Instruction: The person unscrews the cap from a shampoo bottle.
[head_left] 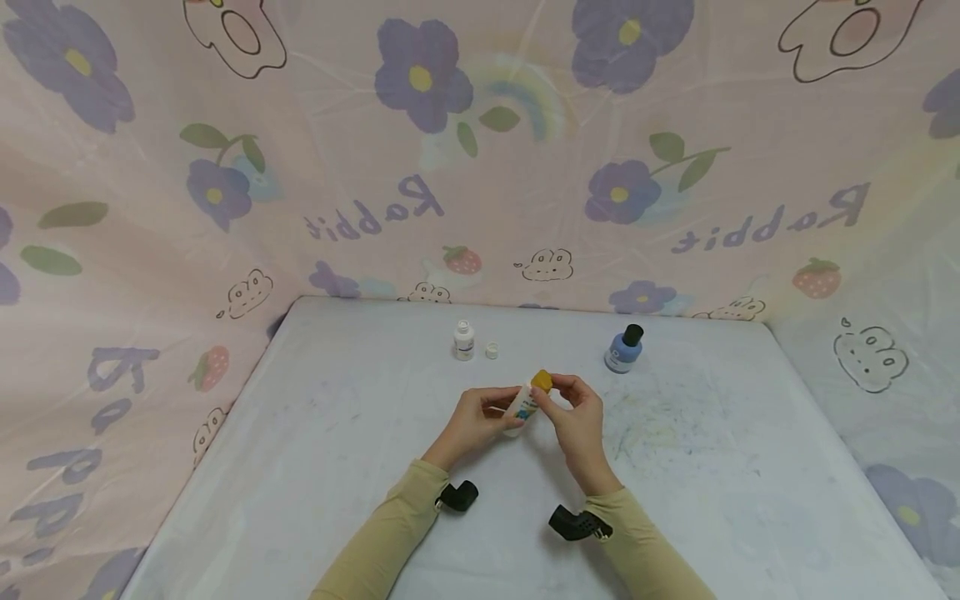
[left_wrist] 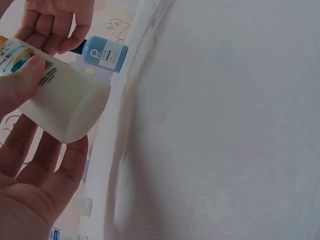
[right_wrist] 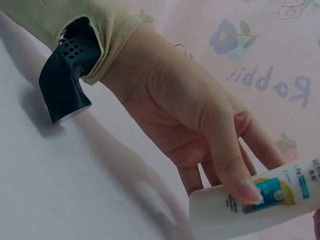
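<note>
A white plastic bottle [head_left: 521,406] with a colourful label and a yellow cap [head_left: 542,381] leans in the air over the table. My left hand [head_left: 474,423] grips its lower body; in the right wrist view the left thumb [right_wrist: 246,191] presses across the label. At the cap end, my right hand [head_left: 582,425] pinches the yellow cap between thumb and fingers. The left wrist view shows the bottle's base [left_wrist: 85,115] close up, the right hand [left_wrist: 52,22] beyond it, and only a sliver of the cap at the edge.
Behind the hands stand a small white bottle [head_left: 464,342] without a cap and a small white cap [head_left: 492,350] beside it. A blue bottle [head_left: 624,350] with a black cap is at the back right. Printed cloth [head_left: 510,192] walls the white table [head_left: 300,467] at the back and sides.
</note>
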